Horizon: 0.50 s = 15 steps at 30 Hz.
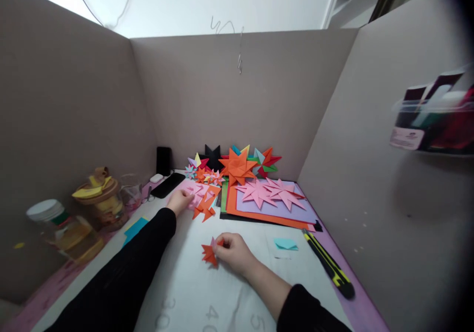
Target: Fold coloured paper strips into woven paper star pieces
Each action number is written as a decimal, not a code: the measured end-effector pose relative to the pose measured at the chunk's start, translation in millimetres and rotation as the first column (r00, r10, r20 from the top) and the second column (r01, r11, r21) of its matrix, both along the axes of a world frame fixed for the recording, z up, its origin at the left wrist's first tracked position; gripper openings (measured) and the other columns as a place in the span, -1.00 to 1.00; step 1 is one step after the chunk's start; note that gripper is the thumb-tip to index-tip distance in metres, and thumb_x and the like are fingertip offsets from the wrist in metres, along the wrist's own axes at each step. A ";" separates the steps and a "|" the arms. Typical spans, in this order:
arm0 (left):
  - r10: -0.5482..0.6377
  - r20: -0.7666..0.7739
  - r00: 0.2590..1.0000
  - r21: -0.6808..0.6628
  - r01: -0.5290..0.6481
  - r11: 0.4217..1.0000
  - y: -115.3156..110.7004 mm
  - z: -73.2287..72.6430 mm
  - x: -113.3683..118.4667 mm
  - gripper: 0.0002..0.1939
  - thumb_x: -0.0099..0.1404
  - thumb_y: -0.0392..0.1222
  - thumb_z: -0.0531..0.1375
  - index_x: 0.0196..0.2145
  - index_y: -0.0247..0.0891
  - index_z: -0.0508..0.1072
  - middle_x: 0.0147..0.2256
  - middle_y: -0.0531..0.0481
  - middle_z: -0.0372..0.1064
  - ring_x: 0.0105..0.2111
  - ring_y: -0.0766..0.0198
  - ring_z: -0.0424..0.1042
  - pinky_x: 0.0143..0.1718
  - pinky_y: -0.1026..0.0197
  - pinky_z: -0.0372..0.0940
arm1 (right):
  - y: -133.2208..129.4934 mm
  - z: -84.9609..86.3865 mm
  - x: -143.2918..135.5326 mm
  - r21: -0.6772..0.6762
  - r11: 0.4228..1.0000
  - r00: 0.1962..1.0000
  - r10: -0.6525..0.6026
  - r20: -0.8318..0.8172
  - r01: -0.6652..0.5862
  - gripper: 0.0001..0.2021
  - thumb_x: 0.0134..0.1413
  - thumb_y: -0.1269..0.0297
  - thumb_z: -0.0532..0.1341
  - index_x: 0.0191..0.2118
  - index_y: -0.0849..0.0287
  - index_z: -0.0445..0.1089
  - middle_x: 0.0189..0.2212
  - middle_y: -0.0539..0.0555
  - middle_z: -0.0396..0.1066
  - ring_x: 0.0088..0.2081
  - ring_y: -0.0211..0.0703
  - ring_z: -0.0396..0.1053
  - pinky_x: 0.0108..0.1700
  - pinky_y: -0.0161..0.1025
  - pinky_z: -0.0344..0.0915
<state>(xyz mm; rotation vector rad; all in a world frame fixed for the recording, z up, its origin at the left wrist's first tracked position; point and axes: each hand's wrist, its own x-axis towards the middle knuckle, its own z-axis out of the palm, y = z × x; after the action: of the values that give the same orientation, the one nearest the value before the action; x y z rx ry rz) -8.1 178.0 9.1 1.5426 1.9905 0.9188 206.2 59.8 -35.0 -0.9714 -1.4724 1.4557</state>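
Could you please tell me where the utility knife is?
In the head view, the utility knife lies near the table's right edge, right of the light-blue paper and the right hand.

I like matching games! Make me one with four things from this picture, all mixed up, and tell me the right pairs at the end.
Things:
1. cutter knife
2. jar
3. right hand
4. left hand

Places, colours and states:
A. pinches a small orange and pink folded paper
B. black and yellow
C. is at the pink paper pieces
D. has a white lid

Right pairs: 1-B, 2-D, 3-A, 4-C
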 end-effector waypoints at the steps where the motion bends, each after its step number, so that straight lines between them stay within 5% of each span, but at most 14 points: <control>1: 0.027 0.034 0.999 0.043 -0.028 0.999 -13.3 6.2 3.0 -0.74 0.02 -0.01 0.13 -0.57 -0.28 0.27 -0.61 0.05 0.27 -0.58 0.33 0.27 -0.57 0.33 0.09 | 0.4 0.6 0.7 -0.010 1.000 1.000 -0.009 -0.017 0.009 -0.83 -0.18 0.27 0.26 -0.58 0.27 0.34 -0.66 -0.02 0.32 -0.60 -0.34 0.21 -0.53 -0.37 0.12; 3: 0.059 0.246 0.968 0.167 -0.103 0.981 -44.5 17.6 11.2 -0.69 0.01 0.05 0.15 -0.48 -0.28 0.28 -0.59 0.09 0.26 -0.62 0.39 0.22 -0.60 0.35 0.06 | 1.4 1.7 3.1 -0.030 0.999 0.998 -0.030 -0.054 0.028 -0.79 -0.17 0.21 0.26 -0.57 0.26 0.33 -0.65 -0.01 0.32 -0.60 -0.33 0.21 -0.52 -0.36 0.12; 6: -0.101 0.534 0.839 0.220 -0.023 0.975 -93.3 25.0 27.1 -0.60 -0.05 0.01 0.24 -0.31 -0.27 0.29 -0.61 0.16 0.22 -0.65 0.43 0.17 -0.63 0.39 0.02 | 2.1 3.2 7.3 -0.045 0.996 0.994 -0.075 -0.081 0.072 -0.72 -0.15 0.10 0.25 -0.54 0.26 0.34 -0.62 0.02 0.36 -0.58 -0.30 0.25 -0.51 -0.35 0.15; 10: -0.225 0.634 0.740 0.203 0.121 0.972 -137.0 12.1 43.0 -0.69 0.01 -0.04 0.22 -0.32 -0.27 0.33 -0.61 0.15 0.21 -0.65 0.44 0.16 -0.63 0.39 0.03 | -0.1 3.9 7.9 -0.024 0.993 0.991 -0.113 -0.077 0.112 -0.70 -0.16 0.06 0.25 -0.54 0.25 0.33 -0.62 0.01 0.35 -0.58 -0.30 0.25 -0.51 -0.34 0.16; 15: -0.228 0.697 0.680 0.145 0.178 0.973 -151.6 -4.5 46.9 -0.77 0.02 -0.05 0.20 -0.48 -0.28 0.35 -0.61 0.09 0.27 -0.64 0.41 0.19 -0.65 0.38 -0.01 | -6.9 1.8 3.0 0.063 0.979 0.980 -0.193 -0.041 0.195 -0.72 -0.15 0.08 0.24 -0.55 0.23 0.32 -0.62 -0.01 0.33 -0.58 -0.30 0.22 -0.50 -0.34 0.15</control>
<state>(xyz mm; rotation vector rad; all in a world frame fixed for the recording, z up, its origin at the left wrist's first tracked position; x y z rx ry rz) 38.8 26.4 4.6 1.1398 1.2095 1.2532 209.1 52.9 -33.3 -1.0143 -1.3526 1.2683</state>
